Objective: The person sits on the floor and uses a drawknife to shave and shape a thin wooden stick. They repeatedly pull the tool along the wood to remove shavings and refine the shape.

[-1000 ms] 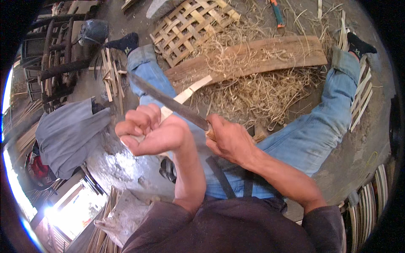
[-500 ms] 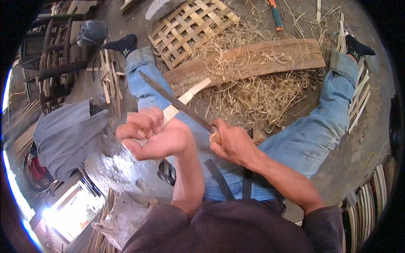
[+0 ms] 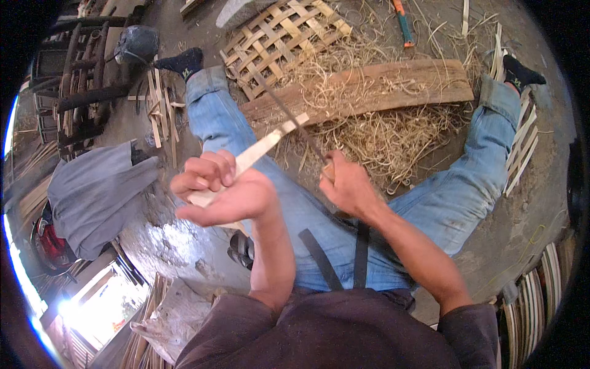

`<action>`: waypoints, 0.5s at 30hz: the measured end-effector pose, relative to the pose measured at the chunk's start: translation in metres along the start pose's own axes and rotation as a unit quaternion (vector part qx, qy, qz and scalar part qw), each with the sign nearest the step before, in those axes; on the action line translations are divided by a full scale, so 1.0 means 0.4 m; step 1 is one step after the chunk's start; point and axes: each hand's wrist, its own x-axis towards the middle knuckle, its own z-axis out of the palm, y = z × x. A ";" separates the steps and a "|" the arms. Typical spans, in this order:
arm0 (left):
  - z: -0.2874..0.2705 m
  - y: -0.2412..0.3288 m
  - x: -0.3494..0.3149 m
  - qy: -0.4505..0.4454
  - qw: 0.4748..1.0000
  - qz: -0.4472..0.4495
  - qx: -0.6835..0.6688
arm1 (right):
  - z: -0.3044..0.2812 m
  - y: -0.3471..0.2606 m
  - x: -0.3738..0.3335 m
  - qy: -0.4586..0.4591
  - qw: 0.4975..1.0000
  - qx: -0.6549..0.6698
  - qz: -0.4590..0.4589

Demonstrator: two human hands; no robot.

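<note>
My left hand (image 3: pixel 239 197), palm up, has its fingers curled round a pale flat strip of bamboo or wood (image 3: pixel 265 144). The strip slants up and away to the right. In my right hand (image 3: pixel 350 184) is the wooden handle of a long, dark-bladed knife (image 3: pixel 290 115). Its blade crosses the strip close to the far end, pointing away and to the left. Both hands are above my jeans-clad legs (image 3: pixel 295 190), which are spread on the ground. The fingers of my right hand hide most of the handle.
A curved wooden plank (image 3: pixel 405 83) lies between my legs, with curly shavings (image 3: pixel 375 141) on and around it. Beyond it are a woven slat panel (image 3: pixel 289 37) and a tool with an orange-green handle (image 3: pixel 403 24). Grey cloth (image 3: pixel 101 190) hangs at left; strips (image 3: pixel 531 295) stand at right.
The knife has moved away and to the right with my right hand, its blade now crossing nearer the strip's far end. My left fingers have loosened slightly, showing more of the strip.
</note>
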 end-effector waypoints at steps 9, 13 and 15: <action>-0.081 -0.038 -0.018 -0.092 0.996 -0.002 -0.010 | 0.016 -0.040 0.023 -0.107 0.993 -0.047 -0.035; -0.107 -0.041 0.021 -0.177 0.979 -0.048 -0.084 | -0.006 -0.042 0.059 -0.140 0.989 -0.003 -0.052; -0.115 -0.047 0.033 -0.183 0.976 -0.064 -0.094 | -0.007 -0.041 0.076 -0.155 0.985 0.016 -0.070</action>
